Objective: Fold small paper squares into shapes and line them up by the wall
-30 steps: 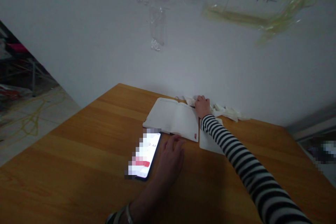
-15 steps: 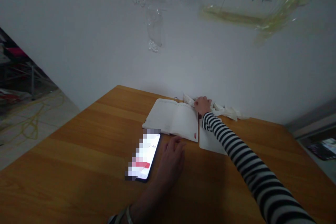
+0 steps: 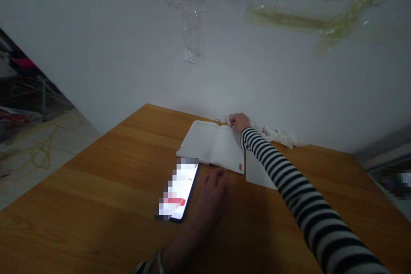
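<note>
Notebook (image 3: pixel 199 141) lay open on bench (image 3: pixel 112 171). Right hand (image 3: pixel 240 123) was at notebook's far right, fingers bent down by tissue (image 3: pixel 281 137) strewn behind it; couldn't tell if clamped on any. Left hand (image 3: pixel 213 195) was off notebook's near edge, fingers loosely curled, slightly apart. Phone (image 3: pixel 184 186) lay near notebook's near left, paper (image 3: pixel 258 171) just right of notebook.

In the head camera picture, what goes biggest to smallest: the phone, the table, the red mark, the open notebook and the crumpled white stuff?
1. Table
2. Open notebook
3. Phone
4. Red mark

The crumpled white stuff is partly hidden by the right hand, so I can't rank it against the phone.
</note>
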`<state>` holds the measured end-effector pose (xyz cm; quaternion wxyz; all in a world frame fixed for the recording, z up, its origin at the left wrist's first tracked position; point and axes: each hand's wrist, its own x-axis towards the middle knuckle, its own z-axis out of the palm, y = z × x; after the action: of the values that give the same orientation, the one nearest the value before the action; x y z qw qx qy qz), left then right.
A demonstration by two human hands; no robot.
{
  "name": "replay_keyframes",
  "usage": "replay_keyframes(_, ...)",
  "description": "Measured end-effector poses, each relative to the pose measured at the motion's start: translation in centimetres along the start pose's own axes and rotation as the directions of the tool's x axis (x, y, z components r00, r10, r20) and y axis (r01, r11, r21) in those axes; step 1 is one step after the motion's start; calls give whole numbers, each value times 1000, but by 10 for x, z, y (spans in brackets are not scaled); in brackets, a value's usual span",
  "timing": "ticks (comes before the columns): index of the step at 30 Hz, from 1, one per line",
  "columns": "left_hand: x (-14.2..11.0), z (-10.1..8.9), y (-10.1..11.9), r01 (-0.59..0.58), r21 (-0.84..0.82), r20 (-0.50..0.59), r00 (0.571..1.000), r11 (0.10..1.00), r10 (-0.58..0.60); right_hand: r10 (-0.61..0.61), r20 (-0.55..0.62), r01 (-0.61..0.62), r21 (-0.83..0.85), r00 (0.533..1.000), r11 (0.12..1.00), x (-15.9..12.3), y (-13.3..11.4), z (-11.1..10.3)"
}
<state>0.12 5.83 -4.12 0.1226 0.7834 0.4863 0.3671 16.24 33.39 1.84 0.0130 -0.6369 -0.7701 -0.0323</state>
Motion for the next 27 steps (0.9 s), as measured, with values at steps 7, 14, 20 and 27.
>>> replay_keyframes(7,-1,-1,3,-21,47,56,998,999,18,29,62,-29,-5,998,1000,7,-7,2)
replay_keyframes(14,0,-1,4,-12,49,105,994,999,7,24,81,-26,25,996,999,9,-5,2)
replay_keyframes(20,-2,2,-1,19,42,133,991,999,-24,17,-41,-14,89,999,996,-2,5,-28)
replay_keyframes(27,0,5,-5,22,10,136,990,1000,-23,-41,-196,80,192,980,978,-118,35,-35)
